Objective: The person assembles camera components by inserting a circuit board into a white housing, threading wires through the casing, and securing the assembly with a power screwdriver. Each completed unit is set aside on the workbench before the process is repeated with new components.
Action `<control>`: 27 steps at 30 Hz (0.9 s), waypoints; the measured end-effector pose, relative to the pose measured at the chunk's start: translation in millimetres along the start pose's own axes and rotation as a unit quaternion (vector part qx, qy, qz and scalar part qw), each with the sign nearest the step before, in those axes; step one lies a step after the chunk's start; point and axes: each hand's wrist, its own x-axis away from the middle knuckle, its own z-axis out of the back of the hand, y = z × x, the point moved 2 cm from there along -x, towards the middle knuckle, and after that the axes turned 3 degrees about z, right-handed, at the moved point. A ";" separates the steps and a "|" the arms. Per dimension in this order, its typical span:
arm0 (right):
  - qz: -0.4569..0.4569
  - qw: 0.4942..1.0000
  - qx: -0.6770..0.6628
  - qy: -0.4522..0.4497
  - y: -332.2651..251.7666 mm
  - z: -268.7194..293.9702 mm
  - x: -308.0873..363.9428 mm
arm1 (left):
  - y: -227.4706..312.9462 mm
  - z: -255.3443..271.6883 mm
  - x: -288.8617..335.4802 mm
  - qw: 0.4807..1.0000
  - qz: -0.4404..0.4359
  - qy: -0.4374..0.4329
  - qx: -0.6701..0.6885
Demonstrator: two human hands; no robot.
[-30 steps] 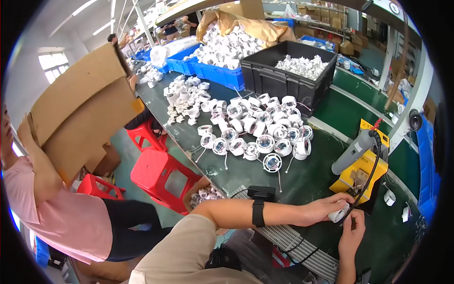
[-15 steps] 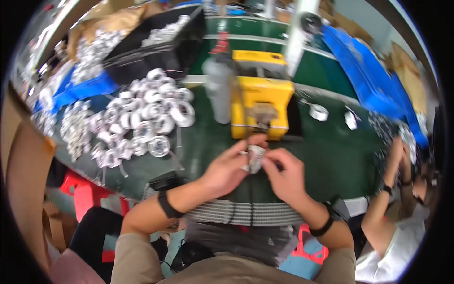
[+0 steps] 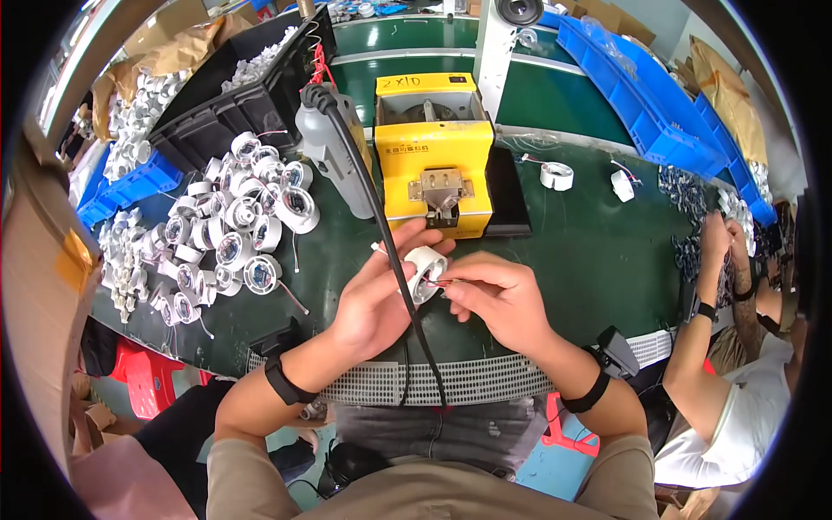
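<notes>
My left hand (image 3: 374,305) grips a white ring-shaped plastic housing (image 3: 423,265), its opening turned to the right. At that opening, the fingertips of my right hand (image 3: 505,299) pinch thin red and dark wires (image 3: 439,282). A small white plug shows beyond my left fingers. Just past my hands stands a yellow machine (image 3: 436,178) with a metal fixture (image 3: 444,192) on its front. A thick black cable (image 3: 379,217) runs down from a grey hand-held tool (image 3: 334,160) and crosses in front of my left hand and the housing.
A heap of white housings (image 3: 230,227) with wires lies to the left, by a black crate (image 3: 230,108). Two more housings, one a white ring (image 3: 556,176), sit right of the machine. Blue bins (image 3: 641,104) stand at far right, near a co-worker's hands (image 3: 726,238). A grey perforated strip (image 3: 485,378) edges the table.
The view has shifted and become sharper. The housing in my left hand has turned so its opening shows, and my right fingers are now on its wires.
</notes>
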 end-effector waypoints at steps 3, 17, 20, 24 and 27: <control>-0.015 0.998 -0.046 0.043 3.6 -8.5 0.6 | 0.9 1.9 2.5 0.999 0.035 -0.033 0.005; 0.177 0.954 0.218 0.103 9.7 -4.0 3.4 | -9.3 -5.7 7.4 0.991 0.035 -0.119 -0.057; 0.030 0.998 0.044 0.038 14.0 -7.2 1.1 | -6.0 -6.8 7.9 0.989 0.028 -0.142 -0.035; 0.062 0.995 0.079 0.003 13.6 -1.9 -0.8 | -6.4 -4.2 6.3 0.987 0.031 -0.148 -0.052; -0.022 1.000 0.018 -0.012 7.6 -3.4 1.1 | -6.7 -3.4 6.9 0.986 0.050 -0.141 -0.066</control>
